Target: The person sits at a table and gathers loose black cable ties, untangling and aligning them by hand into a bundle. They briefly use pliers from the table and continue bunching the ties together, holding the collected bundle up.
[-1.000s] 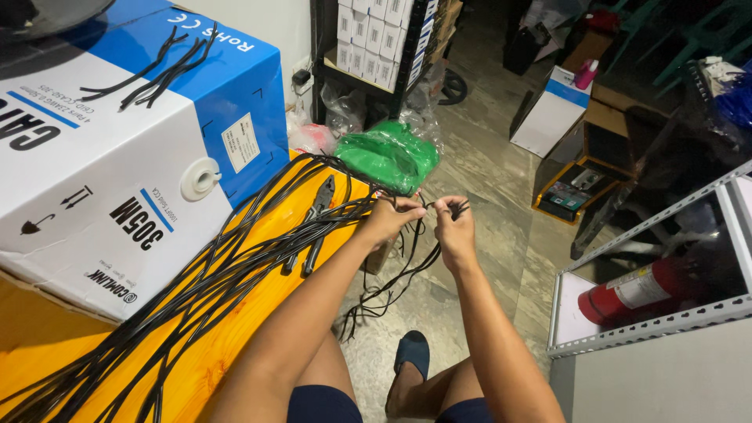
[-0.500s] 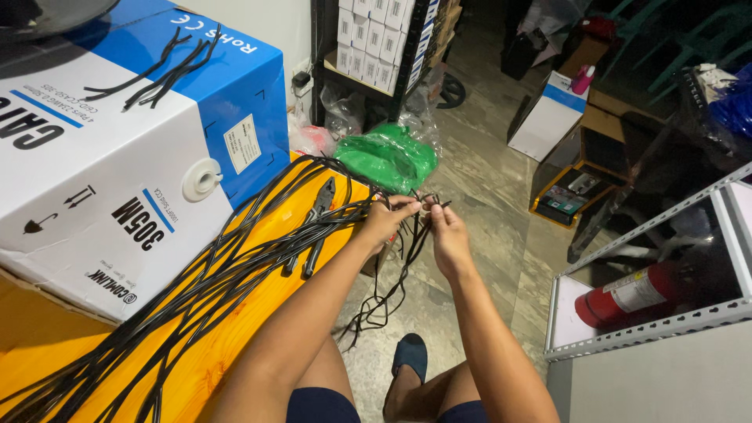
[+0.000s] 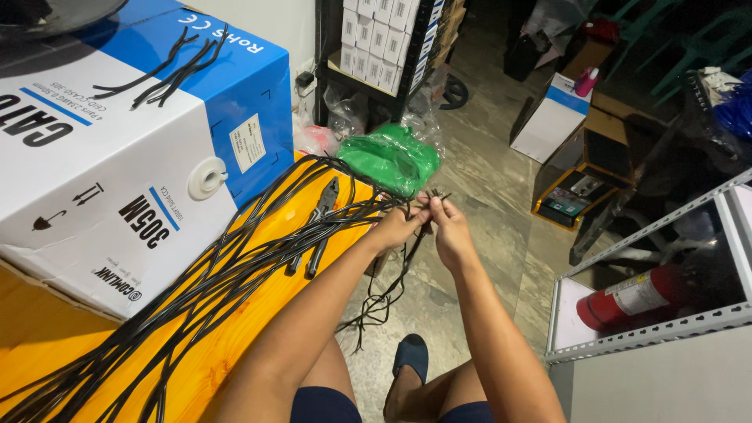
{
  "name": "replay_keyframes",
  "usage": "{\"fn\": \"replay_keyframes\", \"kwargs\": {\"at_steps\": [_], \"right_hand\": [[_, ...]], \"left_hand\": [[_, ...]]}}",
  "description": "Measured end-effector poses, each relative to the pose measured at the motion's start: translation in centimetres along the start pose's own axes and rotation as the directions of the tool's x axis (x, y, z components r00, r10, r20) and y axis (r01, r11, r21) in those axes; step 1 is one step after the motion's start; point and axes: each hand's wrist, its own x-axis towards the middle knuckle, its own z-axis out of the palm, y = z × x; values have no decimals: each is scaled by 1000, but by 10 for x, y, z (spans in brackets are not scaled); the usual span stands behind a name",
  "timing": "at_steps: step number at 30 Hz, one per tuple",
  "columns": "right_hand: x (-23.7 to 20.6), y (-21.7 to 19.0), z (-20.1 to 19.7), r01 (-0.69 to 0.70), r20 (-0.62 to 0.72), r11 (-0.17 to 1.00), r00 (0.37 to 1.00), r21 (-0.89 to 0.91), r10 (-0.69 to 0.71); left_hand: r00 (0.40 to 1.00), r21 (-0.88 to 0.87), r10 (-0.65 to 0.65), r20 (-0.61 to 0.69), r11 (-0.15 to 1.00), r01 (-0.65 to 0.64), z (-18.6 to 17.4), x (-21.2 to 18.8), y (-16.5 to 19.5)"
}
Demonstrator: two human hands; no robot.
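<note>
Pinching black cable ends (image 3: pixel 435 196) w/ both hands just past the bench (image 3: pixel 47 337) edge, in front of a green bag (image 3: pixel 389 159). Our left hand (image 3: pixel 401 225) is clenched round the bundle; our right hand (image 3: pixel 450 227) has fingertips closed on the tips, prob. one strand, too small to tell. Long black cables (image 3: pixel 211 290) run back across the orange bench, w/ pliers (image 3: pixel 317 227) lying on them. Big blue-and-white box (image 3: pixel 117 157) sits beside them, red extinguisher (image 3: pixel 634 296) on the right shelf.
</note>
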Motion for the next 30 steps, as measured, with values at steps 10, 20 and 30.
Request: {"fn": "replay_keyframes", "kwargs": {"at_steps": [10,20,30], "right_hand": [[-16,-30,3,-288,299,842,941,457,160],[-19,-32,13,-77,175,978,984,194,43],[0,1,2,227,-267,951,949,212,-167]], "left_hand": [[965,-211,-154,212,957,199,-8,-17,31],[975,-173,-175,135,965,197,-7,-11,15],[972,-211,-231,-40,953,218,-5,-9,13]]}}
